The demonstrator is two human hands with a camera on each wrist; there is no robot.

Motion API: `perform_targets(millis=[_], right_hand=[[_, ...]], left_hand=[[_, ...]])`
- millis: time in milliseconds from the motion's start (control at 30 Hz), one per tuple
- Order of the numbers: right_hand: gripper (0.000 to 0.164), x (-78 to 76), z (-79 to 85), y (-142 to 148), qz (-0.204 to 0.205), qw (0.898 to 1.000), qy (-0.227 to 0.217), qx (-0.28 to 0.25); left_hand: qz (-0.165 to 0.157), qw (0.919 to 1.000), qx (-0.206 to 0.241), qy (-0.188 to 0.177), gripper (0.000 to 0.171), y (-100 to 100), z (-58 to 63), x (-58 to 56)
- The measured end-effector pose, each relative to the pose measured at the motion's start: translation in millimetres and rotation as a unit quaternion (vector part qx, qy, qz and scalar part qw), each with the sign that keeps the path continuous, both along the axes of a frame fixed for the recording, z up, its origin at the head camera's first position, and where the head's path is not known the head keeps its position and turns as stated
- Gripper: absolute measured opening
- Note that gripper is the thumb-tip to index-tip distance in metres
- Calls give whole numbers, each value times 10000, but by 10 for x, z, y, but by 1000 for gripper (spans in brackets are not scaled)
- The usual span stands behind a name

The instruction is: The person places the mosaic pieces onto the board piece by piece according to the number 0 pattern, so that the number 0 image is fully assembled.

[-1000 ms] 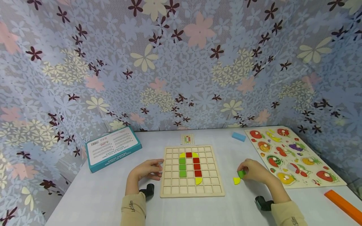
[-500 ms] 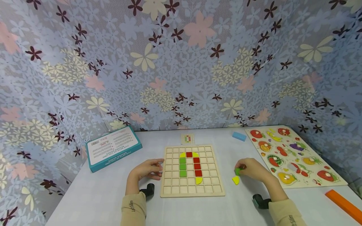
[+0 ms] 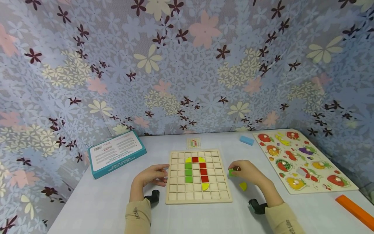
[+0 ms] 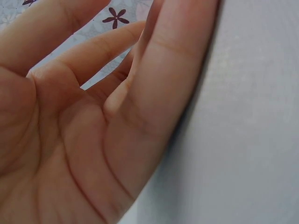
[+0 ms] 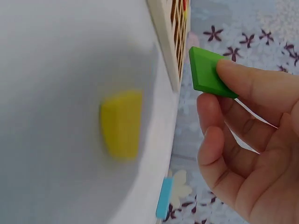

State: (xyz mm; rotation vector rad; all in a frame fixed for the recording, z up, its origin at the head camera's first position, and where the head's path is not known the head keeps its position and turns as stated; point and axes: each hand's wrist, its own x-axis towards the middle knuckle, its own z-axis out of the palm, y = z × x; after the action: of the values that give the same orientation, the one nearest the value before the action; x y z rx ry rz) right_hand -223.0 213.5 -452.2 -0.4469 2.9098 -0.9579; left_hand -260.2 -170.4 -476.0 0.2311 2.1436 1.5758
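My right hand (image 3: 244,171) pinches a green square tile (image 5: 208,72) between thumb and fingers, just right of the wooden grid board (image 3: 181,197). In the right wrist view the tile is held up off the table, one corner pointing outward. On the table below that hand lies a yellow quarter-round tile (image 3: 243,186). The board carries green tiles (image 3: 189,172) in a column, red tiles (image 3: 203,172) in another, and yellow quarter-round pieces at the corners. At the board's left edge rests my left hand (image 3: 152,175), fingers relaxed and holding nothing, fingertips right at the rim.
Behind the board lies a small pattern card (image 3: 194,143). A teal box (image 3: 117,153) stands at the left. To the right are a blue block (image 3: 246,140), a fruit puzzle board (image 3: 301,162) and an orange bar (image 3: 355,213). A flowered cloth hangs behind the table.
My right hand has moved left toward the board with the green tile, leaving the yellow tile on the table. My left hand has stayed at the board's edge.
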Motion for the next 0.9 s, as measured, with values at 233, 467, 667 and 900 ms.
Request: perform_targets(millis=[233, 467, 667, 900], right_hand=[[13, 5, 48, -251, 178, 9998, 67, -90], [15, 9, 91, -456, 468, 9987, 71, -196], [18, 19, 121, -568, 890, 9952, 159, -373], [17, 6, 117, -706, 1086, 9929, 198, -440]], left_hand=[[24, 10000, -35, -24, 57, -9, -11, 6], [17, 10000, -17, -3, 57, -6, -29, -11], [4, 10000, 66, -20, 56, 1, 7, 8], [-31, 9999, 134, -49, 55, -3, 32, 21]])
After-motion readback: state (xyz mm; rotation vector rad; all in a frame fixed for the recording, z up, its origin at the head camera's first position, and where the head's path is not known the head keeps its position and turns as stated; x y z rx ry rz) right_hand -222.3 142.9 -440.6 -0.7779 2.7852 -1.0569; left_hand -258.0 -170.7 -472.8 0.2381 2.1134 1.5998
